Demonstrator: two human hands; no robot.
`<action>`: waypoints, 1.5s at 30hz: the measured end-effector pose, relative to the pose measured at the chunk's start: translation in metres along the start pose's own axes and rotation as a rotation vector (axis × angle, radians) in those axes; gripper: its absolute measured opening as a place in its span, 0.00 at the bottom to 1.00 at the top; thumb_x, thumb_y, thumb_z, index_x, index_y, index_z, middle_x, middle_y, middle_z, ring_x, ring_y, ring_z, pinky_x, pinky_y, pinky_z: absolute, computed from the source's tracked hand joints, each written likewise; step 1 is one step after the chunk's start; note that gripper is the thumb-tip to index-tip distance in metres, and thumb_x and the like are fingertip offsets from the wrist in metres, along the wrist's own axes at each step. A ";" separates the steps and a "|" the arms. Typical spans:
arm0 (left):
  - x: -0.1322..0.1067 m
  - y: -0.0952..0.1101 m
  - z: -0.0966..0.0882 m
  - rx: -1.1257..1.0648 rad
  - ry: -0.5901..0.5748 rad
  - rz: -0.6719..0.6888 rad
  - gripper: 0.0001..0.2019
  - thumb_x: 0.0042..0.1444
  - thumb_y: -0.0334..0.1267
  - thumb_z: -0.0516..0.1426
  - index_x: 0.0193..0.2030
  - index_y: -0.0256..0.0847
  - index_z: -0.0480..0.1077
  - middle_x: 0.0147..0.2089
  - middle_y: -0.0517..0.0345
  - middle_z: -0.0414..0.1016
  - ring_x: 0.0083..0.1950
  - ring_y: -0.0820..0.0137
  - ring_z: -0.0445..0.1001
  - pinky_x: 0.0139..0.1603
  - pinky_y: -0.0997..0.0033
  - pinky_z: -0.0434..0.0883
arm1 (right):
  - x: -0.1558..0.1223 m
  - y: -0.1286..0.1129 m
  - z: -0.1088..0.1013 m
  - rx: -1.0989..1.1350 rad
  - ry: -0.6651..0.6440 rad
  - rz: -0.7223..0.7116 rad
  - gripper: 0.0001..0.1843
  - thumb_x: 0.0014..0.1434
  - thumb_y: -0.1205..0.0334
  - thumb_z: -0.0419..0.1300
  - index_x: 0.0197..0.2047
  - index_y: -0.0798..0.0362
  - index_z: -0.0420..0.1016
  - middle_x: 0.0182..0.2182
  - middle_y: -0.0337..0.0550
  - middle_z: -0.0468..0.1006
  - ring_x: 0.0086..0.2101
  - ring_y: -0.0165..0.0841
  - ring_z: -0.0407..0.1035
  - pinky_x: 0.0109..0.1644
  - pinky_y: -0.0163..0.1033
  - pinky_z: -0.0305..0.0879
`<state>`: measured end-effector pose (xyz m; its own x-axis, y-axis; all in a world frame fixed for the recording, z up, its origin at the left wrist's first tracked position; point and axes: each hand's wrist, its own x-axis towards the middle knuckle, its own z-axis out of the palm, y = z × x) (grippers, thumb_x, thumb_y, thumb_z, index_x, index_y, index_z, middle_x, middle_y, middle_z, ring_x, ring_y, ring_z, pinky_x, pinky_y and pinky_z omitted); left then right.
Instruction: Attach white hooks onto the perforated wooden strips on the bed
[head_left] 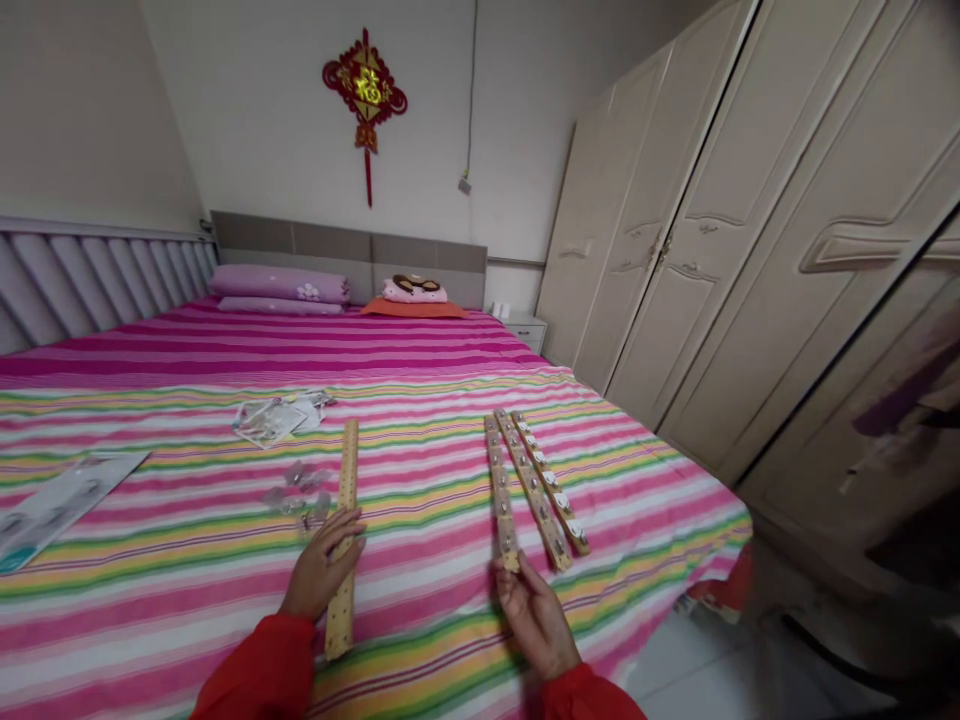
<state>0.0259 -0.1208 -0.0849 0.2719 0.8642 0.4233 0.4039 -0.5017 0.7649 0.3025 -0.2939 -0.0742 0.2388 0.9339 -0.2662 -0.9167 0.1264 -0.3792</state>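
Note:
My left hand (324, 565) lies across a bare wooden strip (348, 480) with small holes along it, its fingers closed over the strip's middle. Beside that strip is a loose group of clear plastic hooks (298, 478), too small to make out fully. My right hand (536, 615) pinches the near end of a wooden strip with clear hooks (501, 485) between thumb and fingers. Just right of it lie a second strip with clear hooks (536, 492) and a third strip with white hooks (553, 485).
Everything rests on a bed with a striped sheet (427, 580). Opened packaging (274, 420) is at the back left, and a long plastic packet (64, 505) lies far left. Folded bedding (281, 285) is by the headboard (420, 248). Wardrobes (720, 260) line the right side.

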 end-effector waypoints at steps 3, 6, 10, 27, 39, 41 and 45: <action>0.001 0.007 -0.001 -0.044 0.016 -0.035 0.20 0.46 0.56 0.59 0.37 0.43 0.77 0.52 0.49 0.75 0.60 0.55 0.67 0.63 0.48 0.60 | -0.001 0.012 0.016 0.002 -0.031 0.008 0.05 0.51 0.70 0.66 0.33 0.59 0.76 0.28 0.45 0.79 0.27 0.25 0.72 0.31 0.27 0.71; -0.002 0.028 -0.002 -0.090 0.104 -0.108 0.22 0.46 0.56 0.58 0.41 0.41 0.76 0.54 0.47 0.72 0.60 0.56 0.66 0.63 0.48 0.59 | 0.000 0.027 0.032 -0.032 -0.081 0.024 0.06 0.49 0.69 0.68 0.33 0.58 0.76 0.27 0.43 0.78 0.26 0.25 0.70 0.31 0.28 0.70; -0.013 0.072 0.006 -0.250 0.128 -0.293 0.26 0.50 0.54 0.57 0.52 0.41 0.70 0.57 0.47 0.69 0.58 0.59 0.67 0.59 0.55 0.65 | 0.004 0.055 0.059 -0.108 -0.157 0.070 0.09 0.49 0.66 0.68 0.35 0.56 0.76 0.27 0.41 0.78 0.23 0.24 0.67 0.26 0.27 0.65; 0.019 0.048 -0.027 -0.273 0.324 -0.414 0.25 0.53 0.51 0.54 0.52 0.37 0.70 0.30 0.57 0.74 0.32 0.68 0.73 0.33 0.70 0.70 | 0.032 0.164 0.130 -0.468 -0.255 0.203 0.18 0.43 0.61 0.71 0.38 0.56 0.77 0.22 0.33 0.70 0.18 0.19 0.57 0.22 0.25 0.53; 0.059 0.006 -0.053 -0.109 0.501 -0.358 0.18 0.56 0.48 0.49 0.36 0.38 0.75 0.24 0.59 0.72 0.29 0.69 0.71 0.32 0.71 0.68 | 0.039 0.174 0.151 -0.497 -0.247 0.192 0.14 0.42 0.60 0.70 0.32 0.56 0.75 0.22 0.36 0.73 0.18 0.21 0.59 0.21 0.26 0.54; 0.068 0.000 -0.061 -0.041 0.541 -0.299 0.18 0.57 0.46 0.47 0.38 0.38 0.74 0.29 0.56 0.74 0.34 0.67 0.72 0.37 0.68 0.69 | 0.041 0.174 0.151 -0.524 -0.265 0.176 0.15 0.43 0.59 0.70 0.34 0.56 0.76 0.22 0.36 0.72 0.18 0.20 0.58 0.20 0.26 0.53; 0.080 -0.001 -0.070 0.206 0.561 -0.216 0.19 0.58 0.46 0.48 0.44 0.39 0.74 0.44 0.47 0.74 0.50 0.60 0.68 0.54 0.58 0.64 | 0.038 0.169 0.143 -0.586 -0.284 0.150 0.19 0.45 0.58 0.69 0.40 0.57 0.76 0.22 0.36 0.72 0.18 0.21 0.57 0.20 0.27 0.51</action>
<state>-0.0139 -0.0484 -0.0182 -0.3108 0.8066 0.5028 0.5732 -0.2629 0.7761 0.1111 -0.1896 -0.0212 -0.0444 0.9891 -0.1403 -0.5884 -0.1394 -0.7965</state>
